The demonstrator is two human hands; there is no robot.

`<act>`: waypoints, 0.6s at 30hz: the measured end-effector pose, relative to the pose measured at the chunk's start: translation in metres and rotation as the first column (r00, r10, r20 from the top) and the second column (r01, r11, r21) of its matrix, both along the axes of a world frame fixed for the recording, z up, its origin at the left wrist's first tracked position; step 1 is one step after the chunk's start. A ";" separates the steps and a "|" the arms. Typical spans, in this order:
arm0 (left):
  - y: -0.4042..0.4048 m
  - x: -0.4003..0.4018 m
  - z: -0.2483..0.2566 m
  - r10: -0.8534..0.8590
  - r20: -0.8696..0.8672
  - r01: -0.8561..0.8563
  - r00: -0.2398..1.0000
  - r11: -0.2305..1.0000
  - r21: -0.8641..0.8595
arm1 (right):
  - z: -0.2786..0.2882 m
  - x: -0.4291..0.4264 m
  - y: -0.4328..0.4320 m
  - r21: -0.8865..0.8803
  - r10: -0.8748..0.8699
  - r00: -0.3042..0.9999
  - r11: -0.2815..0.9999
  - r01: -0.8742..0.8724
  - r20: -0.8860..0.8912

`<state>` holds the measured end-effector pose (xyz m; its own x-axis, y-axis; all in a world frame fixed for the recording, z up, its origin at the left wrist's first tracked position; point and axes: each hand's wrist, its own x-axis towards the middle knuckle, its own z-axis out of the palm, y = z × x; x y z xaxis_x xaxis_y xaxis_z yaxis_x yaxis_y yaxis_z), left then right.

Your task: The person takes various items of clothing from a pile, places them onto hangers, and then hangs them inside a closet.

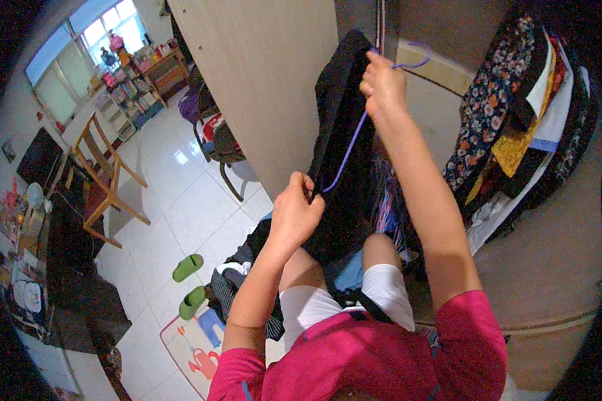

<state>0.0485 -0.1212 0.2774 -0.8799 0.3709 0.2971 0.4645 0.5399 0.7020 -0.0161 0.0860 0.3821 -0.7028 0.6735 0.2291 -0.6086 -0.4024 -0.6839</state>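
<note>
A purple cord (pixel 350 150) runs between my hands. My left hand (pixel 298 205) is closed on its lower part, beside the edge of a black garment (pixel 338 110). Higher up, near the wardrobe's upright, my right hand (pixel 386 82) grips the cord, and a loose loop of it curls out to the right. The black garment hangs down behind the cord, between the wooden panel and my right forearm. Whether my fingers also pinch the garment's cloth cannot be told.
A pale wooden wardrobe panel (pixel 261 75) stands at my left. Clothes, among them a floral garment (pixel 496 100), hang at the right. A clothes pile lies by my knees. Green slippers (pixel 188 268), a printed mat (pixel 193 351) and a wooden chair (pixel 108 185) are on the tiled floor.
</note>
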 end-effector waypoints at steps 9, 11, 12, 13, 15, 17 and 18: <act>-0.038 -0.027 0.022 0.214 -0.467 -0.069 0.858 0.949 0.309 | 0.021 0.050 -0.018 0.688 0.195 0.752 0.308 -0.657 0.630; -0.050 -0.038 0.045 0.309 -0.681 -0.123 0.664 0.943 0.308 | 0.054 0.066 -0.017 0.801 0.081 0.815 0.153 -0.579 0.574; -0.051 -0.037 0.060 0.349 -0.773 -0.227 0.530 0.937 0.267 | 0.069 0.069 -0.015 0.837 0.080 0.841 0.085 -0.540 0.535; -0.052 -0.041 0.065 0.326 -0.690 -0.202 0.646 0.945 0.258 | 0.083 0.072 -0.015 0.868 0.060 0.868 0.033 -0.495 0.492; -0.059 -0.050 0.068 0.255 -0.482 -0.151 0.838 0.958 0.244 | 0.112 0.078 -0.010 0.845 0.079 0.842 -0.093 -0.526 0.533; -0.074 -0.071 0.058 0.124 -0.375 -0.013 0.919 0.959 0.284 | 0.136 0.075 0.002 0.848 -0.034 0.869 -0.204 -0.490 0.494; -0.085 -0.077 0.054 0.140 -0.392 -0.027 0.909 0.960 0.280 | 0.143 0.073 0.016 0.882 -0.039 0.903 -0.199 -0.427 0.428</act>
